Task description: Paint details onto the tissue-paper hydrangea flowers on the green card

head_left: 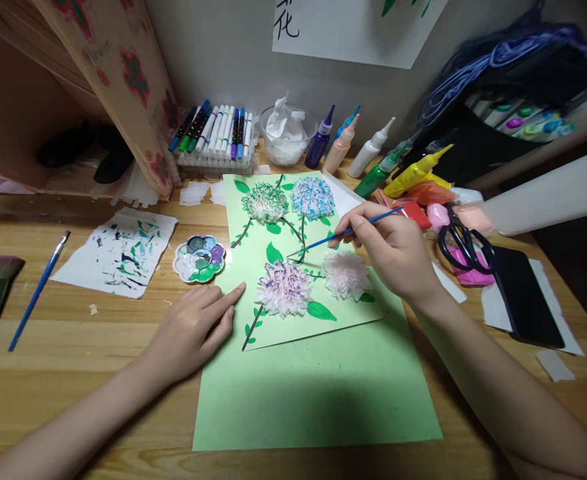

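Note:
My right hand [386, 250] pinches a thin blue paintbrush [356, 225], its tip over the artwork just above the purple-tinged tissue flower [284, 288]. That flower shares a light green sheet [286, 333] with a green-tipped flower [266, 203], a blue one [313, 197] and a pale pink one [346, 273]. Painted dark stems and green leaves run between them. My left hand [198, 323] rests with its index finger stretched out to the sheet's left edge, holding nothing. Just beyond it sits a flower-shaped palette [199, 259] with green, purple and dark paint. Underneath lies a larger green sheet [318, 400].
Left are a paint-stained paper [123, 253], another blue brush [38, 293] and a makeup-style brush [3, 273]. Behind stand markers [220, 130], a clear bowl of tissue [288, 137] and paint bottles [338, 147]. Black scissors [466, 247] and a black phone [530, 297] lie right.

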The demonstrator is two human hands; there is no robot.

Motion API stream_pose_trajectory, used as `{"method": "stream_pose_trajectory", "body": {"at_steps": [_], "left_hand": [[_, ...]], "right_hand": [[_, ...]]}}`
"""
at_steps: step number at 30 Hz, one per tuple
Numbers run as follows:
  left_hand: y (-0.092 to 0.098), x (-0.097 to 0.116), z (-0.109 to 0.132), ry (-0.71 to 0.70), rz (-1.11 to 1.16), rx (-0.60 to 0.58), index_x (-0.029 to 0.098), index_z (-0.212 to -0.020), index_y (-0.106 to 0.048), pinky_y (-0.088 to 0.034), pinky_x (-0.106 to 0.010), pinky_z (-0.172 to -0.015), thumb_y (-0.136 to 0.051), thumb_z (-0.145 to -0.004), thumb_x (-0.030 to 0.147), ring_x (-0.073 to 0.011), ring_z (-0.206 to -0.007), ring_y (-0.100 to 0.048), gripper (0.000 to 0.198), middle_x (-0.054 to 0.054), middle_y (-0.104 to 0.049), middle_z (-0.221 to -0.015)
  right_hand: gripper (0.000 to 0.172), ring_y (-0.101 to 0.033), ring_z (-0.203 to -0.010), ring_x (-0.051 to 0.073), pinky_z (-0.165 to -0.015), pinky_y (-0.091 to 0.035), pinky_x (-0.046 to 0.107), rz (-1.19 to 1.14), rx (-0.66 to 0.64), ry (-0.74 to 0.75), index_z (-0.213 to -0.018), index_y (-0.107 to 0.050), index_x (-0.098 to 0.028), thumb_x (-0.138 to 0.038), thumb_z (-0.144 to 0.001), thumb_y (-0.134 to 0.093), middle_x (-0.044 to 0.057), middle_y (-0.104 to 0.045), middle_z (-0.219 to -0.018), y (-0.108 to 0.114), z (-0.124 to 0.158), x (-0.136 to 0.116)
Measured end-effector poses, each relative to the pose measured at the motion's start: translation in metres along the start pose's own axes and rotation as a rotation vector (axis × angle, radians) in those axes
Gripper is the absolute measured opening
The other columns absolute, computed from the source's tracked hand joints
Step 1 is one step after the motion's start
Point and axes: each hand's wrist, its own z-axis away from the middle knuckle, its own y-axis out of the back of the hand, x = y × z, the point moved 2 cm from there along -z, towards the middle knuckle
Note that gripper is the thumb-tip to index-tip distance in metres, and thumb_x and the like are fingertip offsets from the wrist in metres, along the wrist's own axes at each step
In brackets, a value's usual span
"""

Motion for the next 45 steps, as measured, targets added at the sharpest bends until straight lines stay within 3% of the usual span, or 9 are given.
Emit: {"method": "stream_pose_trajectory", "body": {"at_steps": [4,9,15,21,27,45], "left_hand": [[0.001,0.0004,0.0009,-0.002,0.0,0.004,0.01,-0.129,-0.054,-0.04,-0.029,-0.068,-0.041,-0.094,0.016,-0.0164,-0.072,-0.05,0.038,-0.004,-0.056,-0.075],[0.0012,0.0006,0.0006,-0.004,-0.004,0.008,0.01,-0.129,-0.054,-0.039,-0.029,-0.067,-0.041,-0.093,0.017,-0.0166,-0.071,-0.05,0.038,-0.004,-0.055,-0.074],[0.0,-0.0001,0.0008,0.002,0.003,-0.006,0.011,-0.13,-0.053,-0.039,-0.03,-0.068,-0.041,-0.094,0.017,-0.0169,-0.072,-0.05,0.039,-0.004,-0.056,-0.075],[0.0,-0.0002,0.0007,-0.006,-0.001,0.002,0.01,-0.13,-0.053,-0.039,-0.029,-0.067,-0.042,-0.093,0.016,-0.0168,-0.072,-0.05,0.039,-0.004,-0.055,-0.075],[0.0018,0.0007,0.0016,-0.009,-0.008,0.015,0.01,-0.129,-0.054,-0.04,-0.029,-0.067,-0.042,-0.093,0.016,-0.0165,-0.071,-0.05,0.039,-0.004,-0.055,-0.075],[0.001,0.0001,0.0019,0.01,-0.006,0.002,0.013,-0.131,-0.053,-0.042,-0.029,-0.067,-0.04,-0.094,0.018,-0.0159,-0.071,-0.052,0.039,-0.004,-0.057,-0.075]], "right_hand": [[0.03,-0.063,-0.067,0.015,-0.064,-0.047,0.029,0.0,-0.009,-0.002,-0.075,-0.061,-0.02,-0.038,-0.094,-0.046,0.002,-0.065,-0.069,0.001,0.0006,-0.0032],[0.031,-0.061,-0.062,0.014,-0.06,-0.048,0.029,-0.064,0.081,0.031,-0.074,-0.061,-0.022,-0.042,-0.092,-0.048,0.002,-0.062,-0.066,0.0034,-0.0003,-0.0046],[0.029,-0.063,-0.065,0.014,-0.063,-0.048,0.029,-0.026,0.001,0.0,-0.077,-0.061,-0.021,-0.041,-0.093,-0.046,0.001,-0.064,-0.069,0.0,-0.0005,0.0016],[0.03,-0.062,-0.063,0.014,-0.062,-0.048,0.029,-0.051,0.049,0.002,-0.075,-0.061,-0.021,-0.042,-0.092,-0.048,0.001,-0.064,-0.066,0.0034,-0.0011,-0.0013],[0.03,-0.064,-0.065,0.015,-0.062,-0.046,0.028,-0.017,-0.007,-0.05,-0.075,-0.06,-0.021,-0.04,-0.093,-0.046,0.001,-0.065,-0.066,0.0007,-0.0005,0.0027],[0.029,-0.064,-0.068,0.016,-0.064,-0.048,0.029,0.004,-0.005,-0.016,-0.077,-0.06,-0.021,-0.038,-0.094,-0.045,0.002,-0.066,-0.068,0.0027,0.0018,-0.0024]]}}
